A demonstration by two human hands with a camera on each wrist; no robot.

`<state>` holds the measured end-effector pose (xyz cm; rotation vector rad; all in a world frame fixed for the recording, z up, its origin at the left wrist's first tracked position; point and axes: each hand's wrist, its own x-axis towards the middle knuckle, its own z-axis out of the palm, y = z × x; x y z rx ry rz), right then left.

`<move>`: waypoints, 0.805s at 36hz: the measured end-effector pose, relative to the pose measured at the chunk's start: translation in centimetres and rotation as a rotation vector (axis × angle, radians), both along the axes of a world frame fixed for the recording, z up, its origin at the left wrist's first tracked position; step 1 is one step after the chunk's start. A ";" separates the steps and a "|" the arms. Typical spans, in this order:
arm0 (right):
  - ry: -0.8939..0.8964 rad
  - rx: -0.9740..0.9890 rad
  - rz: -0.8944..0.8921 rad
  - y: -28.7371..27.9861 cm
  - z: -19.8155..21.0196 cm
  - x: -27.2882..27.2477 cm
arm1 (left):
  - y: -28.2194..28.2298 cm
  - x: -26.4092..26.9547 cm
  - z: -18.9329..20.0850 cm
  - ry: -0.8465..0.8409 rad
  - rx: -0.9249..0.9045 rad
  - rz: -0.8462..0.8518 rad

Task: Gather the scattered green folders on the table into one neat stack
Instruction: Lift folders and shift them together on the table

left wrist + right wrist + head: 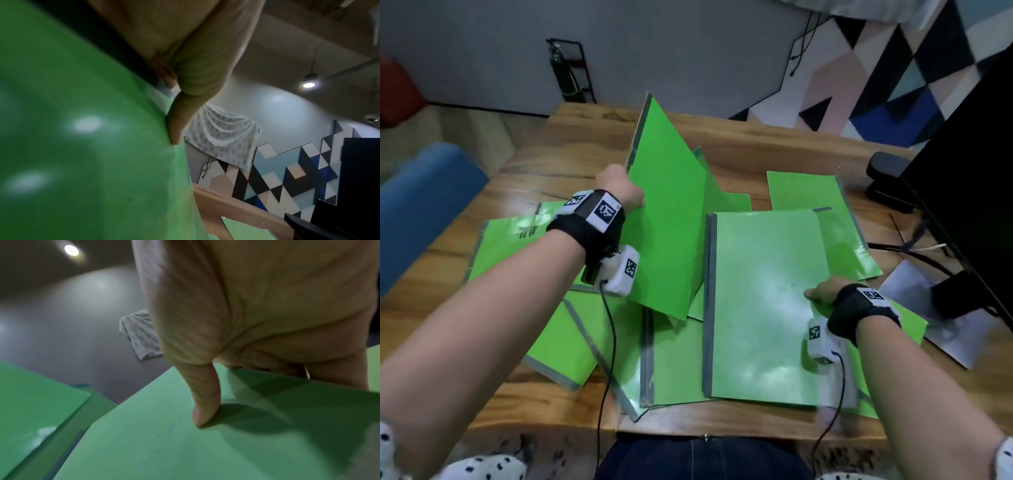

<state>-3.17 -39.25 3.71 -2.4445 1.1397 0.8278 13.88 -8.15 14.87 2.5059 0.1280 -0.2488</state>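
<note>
Several green folders with grey spines lie overlapping on the wooden table (pixel 541 150). My left hand (pixel 619 186) grips the left edge of one raised green folder (pixel 666 219) and holds it tilted up on edge; in the left wrist view its thumb (pixel 176 129) presses the raised green folder (pixel 82 146). My right hand (pixel 822 293) pinches the right edge of a flat green folder (pixel 763 301), which lies atop others. In the right wrist view the thumb (pixel 203 402) lies on top of that flat green folder (pixel 164 443), with the fingers underneath.
More green folders lie at the left (pixel 506 243), the front (pixel 674 363) and the far right (pixel 808 192). A black monitor (pixel 969 178) with its stand and cables fills the right side. A grey sheet (pixel 914 291) lies beneath it. A blue seat (pixel 421 202) is left of the table.
</note>
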 end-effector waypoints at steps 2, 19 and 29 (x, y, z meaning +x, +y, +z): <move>0.005 0.010 0.010 0.8 -0.8 -0.6 | -0.1 0.3 0.9 -0.055 0.014 -0.001; -0.023 0.028 -0.015 1.4 -2.3 -0.8 | 4.3 -1.2 -3.6 0.267 -0.419 0.201; -0.009 0.061 -0.043 1.4 -4.1 -1.5 | 6.2 -5.7 -13.9 0.355 0.087 0.023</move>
